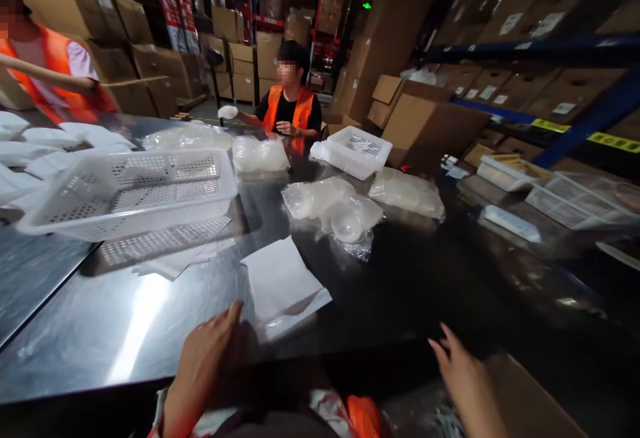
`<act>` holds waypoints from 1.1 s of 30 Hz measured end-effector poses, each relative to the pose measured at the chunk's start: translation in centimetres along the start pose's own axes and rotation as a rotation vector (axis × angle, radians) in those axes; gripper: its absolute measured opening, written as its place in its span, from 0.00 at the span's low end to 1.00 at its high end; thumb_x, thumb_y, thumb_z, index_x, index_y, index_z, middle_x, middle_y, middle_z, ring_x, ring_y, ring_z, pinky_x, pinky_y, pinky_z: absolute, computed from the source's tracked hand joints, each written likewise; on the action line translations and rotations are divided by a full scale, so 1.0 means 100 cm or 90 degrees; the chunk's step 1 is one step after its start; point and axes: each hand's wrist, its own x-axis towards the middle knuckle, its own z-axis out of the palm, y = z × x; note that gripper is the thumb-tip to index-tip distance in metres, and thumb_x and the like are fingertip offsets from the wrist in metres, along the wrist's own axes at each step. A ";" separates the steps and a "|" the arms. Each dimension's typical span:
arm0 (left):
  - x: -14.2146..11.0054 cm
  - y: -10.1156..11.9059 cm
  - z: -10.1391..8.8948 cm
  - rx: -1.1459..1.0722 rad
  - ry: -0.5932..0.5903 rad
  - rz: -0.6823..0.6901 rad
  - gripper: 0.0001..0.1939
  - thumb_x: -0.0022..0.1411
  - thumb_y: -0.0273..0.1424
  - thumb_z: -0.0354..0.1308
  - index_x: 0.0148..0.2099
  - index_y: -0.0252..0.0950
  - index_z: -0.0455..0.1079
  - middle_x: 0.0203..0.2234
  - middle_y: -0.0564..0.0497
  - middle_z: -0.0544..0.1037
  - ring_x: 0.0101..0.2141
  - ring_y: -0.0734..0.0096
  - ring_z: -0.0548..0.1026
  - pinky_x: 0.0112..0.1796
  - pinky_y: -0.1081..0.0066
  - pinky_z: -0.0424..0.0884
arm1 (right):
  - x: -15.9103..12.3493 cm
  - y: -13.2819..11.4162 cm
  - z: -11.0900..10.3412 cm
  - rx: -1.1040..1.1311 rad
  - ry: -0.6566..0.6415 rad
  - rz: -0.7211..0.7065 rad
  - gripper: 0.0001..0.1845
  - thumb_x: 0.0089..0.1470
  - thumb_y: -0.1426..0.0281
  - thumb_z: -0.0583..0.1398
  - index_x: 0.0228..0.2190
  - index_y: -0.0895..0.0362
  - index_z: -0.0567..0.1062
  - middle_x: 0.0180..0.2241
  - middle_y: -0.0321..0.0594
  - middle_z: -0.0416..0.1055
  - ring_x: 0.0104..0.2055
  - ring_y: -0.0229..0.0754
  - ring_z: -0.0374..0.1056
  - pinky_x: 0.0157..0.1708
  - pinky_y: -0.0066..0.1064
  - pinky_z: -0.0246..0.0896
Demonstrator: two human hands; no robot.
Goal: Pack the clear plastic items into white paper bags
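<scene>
My left hand [203, 358] rests at the near edge of the shiny metal table [100, 318], fingers stretched out, fingertips close to a white flat pouch [280, 285] lying on the table. My right hand [463, 371] hovers over the near edge further right, fingers extended, holding nothing. Beyond the pouch lies a clear plastic bag of round translucent lids [333, 208]. A white perforated basket [135, 191] stands to the left.
Another clear bag [407, 193] and a second white basket [357, 150] lie further back. A person in an orange vest [290, 108] sits across the table; another person's arm [45, 73] is at the far left. Cardboard boxes and blue racking surround the table.
</scene>
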 end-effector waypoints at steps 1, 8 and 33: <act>0.007 -0.004 -0.001 0.058 0.059 0.048 0.25 0.62 0.22 0.47 0.60 0.34 0.67 0.48 0.38 0.80 0.46 0.54 0.79 0.45 0.59 0.73 | 0.008 -0.012 0.016 0.001 -0.024 -0.077 0.19 0.65 0.57 0.58 0.51 0.54 0.76 0.44 0.46 0.78 0.40 0.47 0.76 0.40 0.39 0.75; 0.062 0.003 0.014 0.158 0.064 0.471 0.42 0.58 0.19 0.52 0.72 0.43 0.49 0.70 0.45 0.56 0.69 0.54 0.53 0.67 0.44 0.46 | 0.075 -0.120 0.129 0.125 -0.121 -0.823 0.17 0.67 0.72 0.57 0.54 0.52 0.74 0.57 0.47 0.71 0.63 0.48 0.63 0.59 0.47 0.66; 0.023 -0.014 0.020 -0.323 0.014 0.382 0.24 0.65 0.23 0.48 0.61 0.40 0.70 0.55 0.45 0.77 0.56 0.62 0.74 0.63 0.55 0.64 | 0.050 -0.154 0.129 0.452 -0.300 -0.754 0.16 0.68 0.70 0.53 0.39 0.54 0.81 0.33 0.41 0.81 0.36 0.41 0.79 0.40 0.37 0.75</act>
